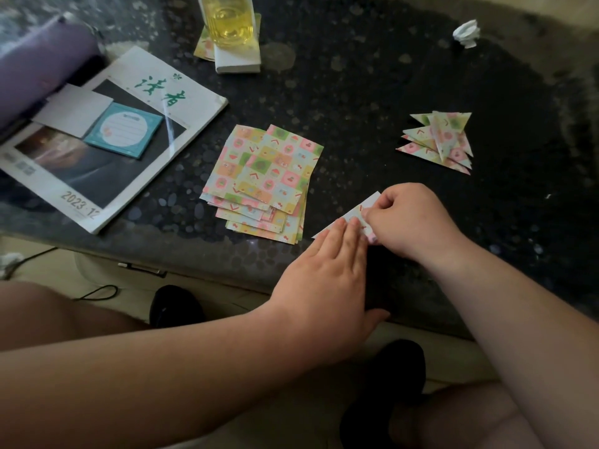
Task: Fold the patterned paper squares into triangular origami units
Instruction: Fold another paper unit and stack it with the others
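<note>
A partly folded patterned paper (358, 212) lies on the dark table near its front edge. My left hand (327, 273) lies flat, its straight fingers pressing the paper's lower left part. My right hand (405, 218) has its fingers curled and pinches the paper's upper edge. A loose stack of flat patterned squares (264, 183) sits just left of my hands. A small pile of finished triangular units (440, 140) lies further back on the right.
A magazine (107, 140) with a teal notepad (124, 129) and a white card on it lies at the left, beside a purple case (39, 63). A glass of yellow liquid (230, 22) stands at the back. Crumpled white paper (467, 33) lies far right.
</note>
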Available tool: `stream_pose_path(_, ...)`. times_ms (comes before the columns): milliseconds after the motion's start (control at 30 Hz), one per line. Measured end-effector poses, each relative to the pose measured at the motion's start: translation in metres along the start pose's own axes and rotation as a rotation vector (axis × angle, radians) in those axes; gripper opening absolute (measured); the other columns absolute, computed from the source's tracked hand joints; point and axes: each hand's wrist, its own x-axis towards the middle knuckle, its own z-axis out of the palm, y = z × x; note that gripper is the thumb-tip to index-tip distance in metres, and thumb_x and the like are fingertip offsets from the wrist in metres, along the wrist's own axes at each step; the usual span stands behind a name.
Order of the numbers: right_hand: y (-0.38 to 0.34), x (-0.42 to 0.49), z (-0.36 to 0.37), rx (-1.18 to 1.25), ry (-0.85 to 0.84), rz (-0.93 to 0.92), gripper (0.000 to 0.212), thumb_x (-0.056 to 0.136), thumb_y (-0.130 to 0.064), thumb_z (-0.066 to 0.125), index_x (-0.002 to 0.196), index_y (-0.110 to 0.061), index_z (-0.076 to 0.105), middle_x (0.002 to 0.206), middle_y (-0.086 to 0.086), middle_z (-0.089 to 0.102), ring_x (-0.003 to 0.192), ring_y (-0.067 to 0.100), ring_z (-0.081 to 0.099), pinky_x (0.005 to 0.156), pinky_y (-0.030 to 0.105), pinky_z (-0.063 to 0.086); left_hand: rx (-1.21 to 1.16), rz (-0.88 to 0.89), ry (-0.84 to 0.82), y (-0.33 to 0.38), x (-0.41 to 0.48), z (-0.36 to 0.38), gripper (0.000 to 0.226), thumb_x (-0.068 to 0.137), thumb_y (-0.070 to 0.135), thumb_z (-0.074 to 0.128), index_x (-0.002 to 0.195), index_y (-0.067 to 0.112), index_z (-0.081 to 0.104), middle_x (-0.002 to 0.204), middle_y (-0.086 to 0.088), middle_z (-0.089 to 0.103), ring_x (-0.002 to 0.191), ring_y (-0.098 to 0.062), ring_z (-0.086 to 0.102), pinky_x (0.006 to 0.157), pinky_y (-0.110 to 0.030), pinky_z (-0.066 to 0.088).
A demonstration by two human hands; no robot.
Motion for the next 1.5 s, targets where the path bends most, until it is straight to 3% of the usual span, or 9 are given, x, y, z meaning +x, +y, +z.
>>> stream_pose_path(233, 0.001, 0.001, -0.001, 0.034, -0.032, -0.004, 0.013, 0.095, -0.031, 0.065, 0.093, -0.019, 0.071, 0.09, 0.004, 0.074, 0.087, 0.023, 0.072, 0.087, 0.043, 0.06, 0.062, -0.022, 0.04, 0.004, 0.002, 0.008, 0.099, 0.098, 0.073, 0.018, 0.156, 0.0, -0.015, 0.166, -0.021, -0.018, 0.154, -0.033, -0.02, 0.127, -0.046, -0.001)
stream_pose_path(433, 0.001, -0.001, -0.005, 0.01, -0.031, -0.045, 0.015, 0.097, -0.029, 0.062, 0.103, -0.018, 0.071, 0.099, 0.003, 0.07, 0.096, 0.023, 0.068, 0.085, 0.038, 0.056, 0.001, -0.038, 0.046, 0.008, -0.001, 0.009, 0.119, 0.083, 0.091, 0.025, 0.159, 0.009, -0.016, 0.166, -0.019, -0.022, 0.154, -0.032, -0.022, 0.127, -0.045, -0.005)
stream_pose_path(700, 0.024, -0.005, -0.039, 0.092, 0.053, -0.09, 0.009, 0.097, -0.026, 0.065, 0.089, -0.023, 0.068, 0.091, -0.002, 0.066, 0.086, 0.014, 0.06, 0.071, 0.033, 0.047, 0.077, -0.06, 0.076, 0.026, 0.008, 0.005, 0.123, 0.073, 0.097, 0.035, 0.162, 0.02, -0.001, 0.164, -0.032, 0.0, 0.151, -0.05, 0.004, 0.121, -0.063, 0.014)
stream_pose_path(833, 0.042, -0.012, -0.044, 0.064, -0.028, -0.036, 0.007, 0.093, -0.027, 0.07, 0.088, -0.022, 0.07, 0.09, 0.001, 0.071, 0.085, 0.019, 0.067, 0.078, 0.04, 0.058, 0.133, -0.072, 0.077, 0.034, 0.011, 0.005, 0.125, 0.069, 0.1, 0.036, 0.161, 0.026, -0.009, 0.161, -0.036, 0.001, 0.147, -0.055, 0.007, 0.117, -0.068, 0.013)
stream_pose_path(900, 0.047, -0.016, -0.043, 0.029, -0.087, -0.041, 0.007, 0.091, -0.027, 0.073, 0.089, -0.022, 0.071, 0.092, 0.001, 0.071, 0.086, 0.016, 0.065, 0.077, 0.038, 0.056, 0.156, -0.082, 0.069, 0.038, 0.01, 0.008, 0.127, 0.069, 0.1, 0.032, 0.159, 0.026, -0.018, 0.161, -0.038, -0.005, 0.148, -0.056, 0.001, 0.117, -0.069, 0.01)
stream_pose_path(1000, 0.047, -0.02, -0.042, 0.009, -0.145, -0.058, 0.023, 0.085, -0.043, 0.079, 0.092, -0.024, 0.069, 0.095, -0.003, 0.067, 0.086, 0.012, 0.061, 0.074, 0.034, 0.05, 0.147, -0.142, 0.048, 0.044, 0.006, 0.011, 0.133, 0.069, 0.101, 0.026, 0.157, 0.015, -0.023, 0.161, -0.036, -0.016, 0.15, -0.053, -0.012, 0.119, -0.067, 0.003)
stream_pose_path(1100, 0.042, -0.023, -0.04, -0.057, -0.201, -0.051, 0.049, 0.076, -0.059, 0.083, 0.104, -0.023, 0.065, 0.1, -0.004, 0.064, 0.093, 0.015, 0.06, 0.083, 0.036, 0.053, 0.072, -0.175, 0.017, 0.039, 0.001, 0.008, 0.138, 0.071, 0.1, 0.026, 0.155, 0.001, -0.022, 0.164, -0.026, -0.021, 0.152, -0.042, -0.022, 0.124, -0.057, -0.001)
stream_pose_path(1300, 0.033, -0.025, -0.037, -0.148, -0.212, -0.026, 0.081, 0.073, -0.067, 0.081, 0.131, -0.014, 0.058, 0.124, 0.005, 0.063, 0.109, 0.024, 0.061, 0.083, 0.037, 0.051, -0.17, -0.106, 0.012, 0.007, -0.005, -0.008, 0.127, 0.074, 0.091, 0.049, 0.163, 0.016, -0.002, 0.171, -0.002, -0.009, 0.156, -0.017, -0.013, 0.127, -0.035, -0.002)
stream_pose_path(1500, 0.026, -0.021, -0.032, -0.144, -0.221, 0.027, 0.099, 0.07, -0.064, 0.084, 0.146, -0.013, 0.049, 0.137, 0.007, 0.06, 0.118, 0.028, 0.061, 0.083, 0.035, 0.047, -0.15, -0.051, -0.042, -0.005, -0.004, -0.022, 0.113, 0.08, 0.084, 0.053, 0.163, 0.027, 0.002, 0.17, 0.007, -0.006, 0.155, -0.01, -0.009, 0.123, -0.03, 0.003)
